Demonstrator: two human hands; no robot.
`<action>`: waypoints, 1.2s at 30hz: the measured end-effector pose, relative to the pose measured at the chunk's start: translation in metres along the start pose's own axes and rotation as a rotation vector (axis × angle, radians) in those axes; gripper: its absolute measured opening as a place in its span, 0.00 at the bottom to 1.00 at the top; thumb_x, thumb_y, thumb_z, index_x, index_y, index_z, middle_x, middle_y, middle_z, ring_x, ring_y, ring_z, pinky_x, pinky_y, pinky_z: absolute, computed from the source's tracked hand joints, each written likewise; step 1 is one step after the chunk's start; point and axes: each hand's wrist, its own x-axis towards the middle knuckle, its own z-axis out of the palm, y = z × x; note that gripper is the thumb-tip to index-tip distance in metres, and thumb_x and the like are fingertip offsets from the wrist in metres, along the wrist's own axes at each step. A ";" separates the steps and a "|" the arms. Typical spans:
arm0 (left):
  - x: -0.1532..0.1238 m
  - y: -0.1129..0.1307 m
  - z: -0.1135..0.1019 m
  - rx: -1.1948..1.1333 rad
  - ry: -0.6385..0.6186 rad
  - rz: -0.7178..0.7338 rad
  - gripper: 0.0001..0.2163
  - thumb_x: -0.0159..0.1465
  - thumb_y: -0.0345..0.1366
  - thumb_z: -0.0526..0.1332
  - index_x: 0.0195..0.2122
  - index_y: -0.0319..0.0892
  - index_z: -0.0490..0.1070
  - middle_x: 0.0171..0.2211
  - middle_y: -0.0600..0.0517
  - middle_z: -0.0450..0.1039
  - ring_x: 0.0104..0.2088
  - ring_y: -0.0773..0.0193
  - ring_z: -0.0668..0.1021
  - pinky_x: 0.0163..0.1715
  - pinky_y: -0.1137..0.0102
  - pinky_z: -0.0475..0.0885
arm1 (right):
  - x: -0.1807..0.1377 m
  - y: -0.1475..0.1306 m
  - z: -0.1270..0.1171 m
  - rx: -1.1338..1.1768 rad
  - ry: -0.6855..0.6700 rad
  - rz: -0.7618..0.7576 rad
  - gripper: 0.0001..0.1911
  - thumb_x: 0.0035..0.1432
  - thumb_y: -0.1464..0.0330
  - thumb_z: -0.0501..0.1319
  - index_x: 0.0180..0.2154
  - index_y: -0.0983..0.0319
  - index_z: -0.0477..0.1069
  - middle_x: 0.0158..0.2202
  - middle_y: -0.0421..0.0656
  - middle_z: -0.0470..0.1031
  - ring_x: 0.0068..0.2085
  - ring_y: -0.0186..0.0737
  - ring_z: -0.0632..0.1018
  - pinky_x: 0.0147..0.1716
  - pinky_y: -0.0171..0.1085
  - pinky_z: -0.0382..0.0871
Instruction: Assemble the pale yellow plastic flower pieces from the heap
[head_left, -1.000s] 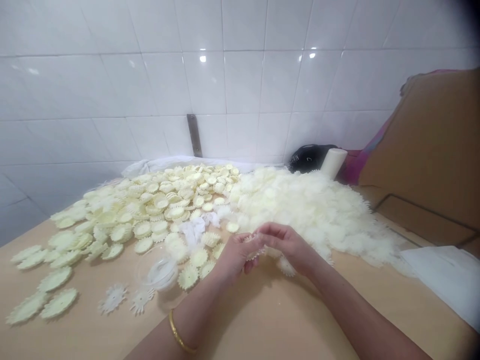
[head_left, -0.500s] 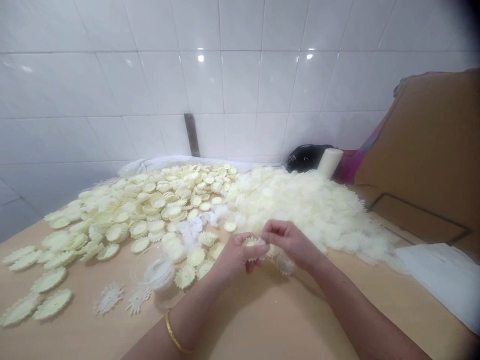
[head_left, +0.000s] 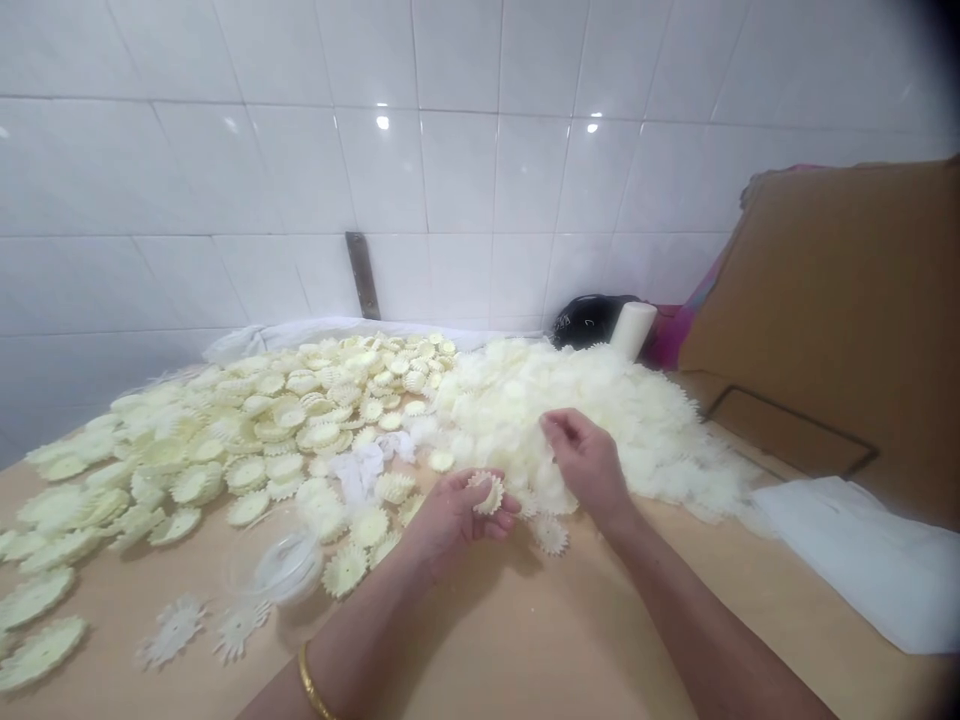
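Note:
Between the thumb and fingers of my left hand (head_left: 457,515) is a small, pale yellow toothed disc (head_left: 489,494). My right hand (head_left: 589,462) is raised to the right of it, in front of a heap of thin, whitish toothed pieces (head_left: 510,390). Its thumb and forefinger are pinched together; anything between them is too small to make out. Below it, a single white toothed piece (head_left: 551,535) lies on the table. Left of my left hand, several thicker pale yellow toothed discs (head_left: 346,570) lie beside a clear round container (head_left: 281,560).
A large pile of yellowish discs (head_left: 300,390) covers the table's left. Two flat white toothed cutouts (head_left: 174,632) lie at front left. At right are a white sheet (head_left: 862,560) and a cardboard box (head_left: 817,290). A white roll (head_left: 634,330) stands near a black bag (head_left: 592,318).
My right hand has moved up and away from my left hand, which keeps hold of the disc. The whole view has shifted slightly, so the table contents appear farther left.

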 end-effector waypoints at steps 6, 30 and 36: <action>0.002 -0.003 0.000 0.051 0.007 -0.018 0.06 0.55 0.31 0.60 0.32 0.32 0.68 0.24 0.43 0.74 0.23 0.66 0.76 0.21 0.77 0.68 | -0.005 -0.008 -0.002 0.018 -0.049 -0.040 0.13 0.55 0.61 0.52 0.28 0.63 0.66 0.22 0.39 0.63 0.23 0.32 0.63 0.22 0.32 0.59; -0.005 -0.007 0.003 0.295 0.194 0.166 0.13 0.47 0.40 0.64 0.21 0.41 0.60 0.11 0.59 0.62 0.10 0.74 0.63 0.11 0.78 0.53 | -0.019 -0.018 0.008 0.525 -0.798 0.132 0.09 0.49 0.63 0.60 0.30 0.63 0.69 0.26 0.40 0.73 0.29 0.38 0.75 0.33 0.39 0.68; -0.008 -0.008 0.007 0.304 0.160 0.181 0.14 0.46 0.41 0.65 0.21 0.41 0.59 0.12 0.59 0.62 0.11 0.75 0.63 0.12 0.78 0.54 | -0.017 -0.018 0.008 0.456 -0.668 0.119 0.09 0.51 0.67 0.59 0.21 0.63 0.65 0.19 0.37 0.67 0.24 0.33 0.71 0.28 0.34 0.65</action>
